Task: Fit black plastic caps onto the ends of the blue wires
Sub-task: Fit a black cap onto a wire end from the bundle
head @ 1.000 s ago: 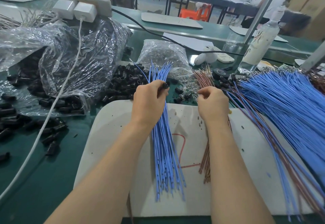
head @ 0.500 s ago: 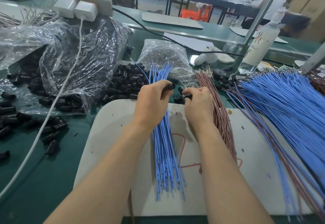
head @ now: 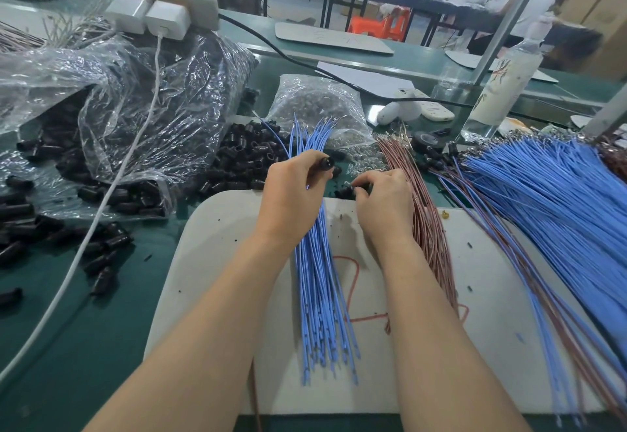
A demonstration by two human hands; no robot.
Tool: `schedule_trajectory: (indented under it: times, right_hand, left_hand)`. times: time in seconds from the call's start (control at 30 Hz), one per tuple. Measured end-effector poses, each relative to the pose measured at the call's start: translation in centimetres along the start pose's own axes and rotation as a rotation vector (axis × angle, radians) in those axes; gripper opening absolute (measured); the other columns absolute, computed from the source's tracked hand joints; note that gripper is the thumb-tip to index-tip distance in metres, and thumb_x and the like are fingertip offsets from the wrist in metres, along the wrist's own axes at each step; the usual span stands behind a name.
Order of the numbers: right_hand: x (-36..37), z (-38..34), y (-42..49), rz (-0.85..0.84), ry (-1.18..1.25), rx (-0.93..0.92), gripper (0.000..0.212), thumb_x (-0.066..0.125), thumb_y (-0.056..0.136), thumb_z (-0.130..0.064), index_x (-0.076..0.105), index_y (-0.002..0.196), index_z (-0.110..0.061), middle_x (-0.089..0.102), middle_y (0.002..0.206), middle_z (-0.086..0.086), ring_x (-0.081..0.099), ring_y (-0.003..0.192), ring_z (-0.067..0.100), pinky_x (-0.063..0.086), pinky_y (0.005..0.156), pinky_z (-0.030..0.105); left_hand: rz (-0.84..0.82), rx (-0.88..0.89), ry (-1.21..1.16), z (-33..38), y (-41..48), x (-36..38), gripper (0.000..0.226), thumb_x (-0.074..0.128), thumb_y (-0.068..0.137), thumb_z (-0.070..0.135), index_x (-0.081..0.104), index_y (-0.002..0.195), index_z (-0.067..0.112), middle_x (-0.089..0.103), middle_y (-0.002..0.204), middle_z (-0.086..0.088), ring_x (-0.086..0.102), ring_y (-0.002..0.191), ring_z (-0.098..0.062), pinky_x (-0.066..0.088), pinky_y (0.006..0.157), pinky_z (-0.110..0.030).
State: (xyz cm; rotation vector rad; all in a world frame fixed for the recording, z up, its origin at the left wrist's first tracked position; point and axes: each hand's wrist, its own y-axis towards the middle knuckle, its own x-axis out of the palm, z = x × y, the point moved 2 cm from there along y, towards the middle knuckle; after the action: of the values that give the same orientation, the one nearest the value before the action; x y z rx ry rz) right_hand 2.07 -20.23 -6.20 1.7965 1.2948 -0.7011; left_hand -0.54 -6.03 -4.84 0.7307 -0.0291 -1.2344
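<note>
My left hand [head: 293,194] grips a bundle of blue wires [head: 319,289] lying along the white board [head: 217,245], and pinches a black plastic cap [head: 326,162] between thumb and forefinger near the wires' far ends. To its right, my right hand [head: 383,204] curls its fingertips on a small black cap [head: 346,191] at the board's far edge. A pile of loose black caps [head: 244,160] lies just beyond the left hand.
A bundle of brown wires [head: 427,228] lies by my right wrist. A big fan of blue wires [head: 549,200] fills the right side. Clear plastic bags [head: 135,99] of caps, a bag of metal parts [head: 319,105], a white cable [head: 101,207] and a bottle [head: 498,88] stand around.
My right hand has moved left from the brown wires toward the left hand and now picks at a black cap. The left hand has kept its grip on the blue bundle.
</note>
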Motion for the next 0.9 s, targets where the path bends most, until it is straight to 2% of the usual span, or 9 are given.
schedule_trajectory:
  times: [0.17, 0.3, 0.43, 0.57, 0.63, 0.7, 0.73, 0.83, 0.9]
  right_hand:
    - [-0.1, -0.4, -0.1, -0.016, -0.014, -0.059, 0.033, 0.053, 0.094, -0.021, 0.060, 0.126, -0.028, 0.040, 0.114, 0.003, 0.039, 0.101, 0.018, 0.036, 0.095, 0.031]
    - [0.2, -0.5, -0.1, -0.043, -0.040, -0.064, 0.024, 0.054, 0.095, -0.023, 0.066, 0.114, -0.030, 0.041, 0.115, 0.002, 0.033, 0.096, 0.016, 0.037, 0.091, 0.032]
    - [0.4, -0.4, 0.0, -0.012, -0.026, -0.011, 0.016, 0.053, 0.095, -0.017, 0.062, 0.107, -0.018, 0.043, 0.113, 0.004, 0.041, 0.102, 0.020, 0.034, 0.086, 0.027]
    - [-0.8, -0.8, -0.1, 0.161, 0.242, -0.027, 0.008, 0.054, 0.094, -0.012, 0.055, 0.101, -0.010, 0.052, 0.101, 0.002, 0.047, 0.093, 0.016, 0.038, 0.082, 0.024]
    - [-1.6, -1.2, -0.2, 0.248, 0.422, -0.054, 0.007, 0.059, 0.091, -0.012, 0.053, 0.095, -0.013, 0.056, 0.087, -0.005, 0.053, 0.078, 0.008, 0.042, 0.074, 0.015]
    - [-1.8, -1.6, -0.3, 0.250, 0.484, -0.063, 0.010, 0.062, 0.090, -0.012, 0.052, 0.092, -0.015, 0.053, 0.079, -0.014, 0.052, 0.071, -0.001, 0.041, 0.069, 0.007]
    - [-1.6, -1.6, -0.4, 0.225, 0.476, -0.059, 0.010, 0.062, 0.089, -0.011, 0.053, 0.092, -0.015, 0.053, 0.078, -0.014, 0.052, 0.071, 0.000, 0.042, 0.069, 0.009]
    - [-1.3, -1.5, -0.4, 0.175, 0.440, -0.030, 0.010, 0.059, 0.089, -0.006, 0.060, 0.097, -0.011, 0.059, 0.083, -0.007, 0.057, 0.078, 0.011, 0.049, 0.079, 0.027]
    - [-1.6, -1.6, -0.3, 0.163, 0.484, -0.013, 0.012, 0.061, 0.088, -0.005, 0.065, 0.099, -0.010, 0.064, 0.086, -0.004, 0.061, 0.081, 0.012, 0.052, 0.083, 0.031]
  left_hand:
    - [0.015, -0.031, 0.008, -0.2, 0.1, -0.1, 0.009, 0.061, 0.089, 0.008, 0.069, 0.092, 0.006, 0.071, 0.078, -0.006, 0.066, 0.077, -0.021, 0.049, 0.076, -0.029]
    - [0.011, -0.037, 0.020, -0.2, 0.1, -0.1, 0.010, 0.061, 0.089, 0.008, 0.069, 0.092, 0.005, 0.071, 0.078, -0.007, 0.066, 0.078, -0.024, 0.049, 0.078, -0.034]
    - [0.007, -0.037, 0.013, -0.1, 0.0, -0.1, 0.009, 0.061, 0.089, 0.008, 0.069, 0.092, 0.006, 0.071, 0.079, -0.006, 0.066, 0.078, -0.020, 0.050, 0.077, -0.028]
    - [0.031, -0.027, 0.019, -0.1, 0.1, -0.1, 0.008, 0.062, 0.089, 0.008, 0.070, 0.091, 0.005, 0.071, 0.078, -0.006, 0.066, 0.077, -0.022, 0.049, 0.075, -0.028]
    - [0.036, -0.031, 0.019, -0.1, 0.1, -0.1, 0.008, 0.063, 0.089, 0.008, 0.070, 0.090, 0.005, 0.071, 0.077, -0.007, 0.065, 0.076, -0.023, 0.048, 0.074, -0.031]
    - [0.034, -0.031, 0.026, -0.1, 0.1, -0.1, 0.007, 0.063, 0.089, 0.008, 0.070, 0.090, 0.006, 0.070, 0.077, -0.007, 0.065, 0.076, -0.023, 0.048, 0.074, -0.031]
    - [0.033, -0.028, 0.032, -0.1, 0.1, -0.1, 0.007, 0.063, 0.089, 0.008, 0.070, 0.090, 0.006, 0.070, 0.077, -0.007, 0.065, 0.075, -0.023, 0.048, 0.073, -0.031]
    - [0.037, -0.022, 0.037, -0.1, 0.2, -0.1, 0.007, 0.063, 0.088, 0.008, 0.070, 0.090, 0.006, 0.070, 0.077, -0.006, 0.065, 0.075, -0.022, 0.048, 0.073, -0.029]
    - [0.037, -0.025, 0.033, -0.2, 0.2, -0.1, 0.008, 0.063, 0.088, 0.008, 0.070, 0.090, 0.006, 0.071, 0.077, -0.006, 0.065, 0.075, -0.022, 0.047, 0.073, -0.030]
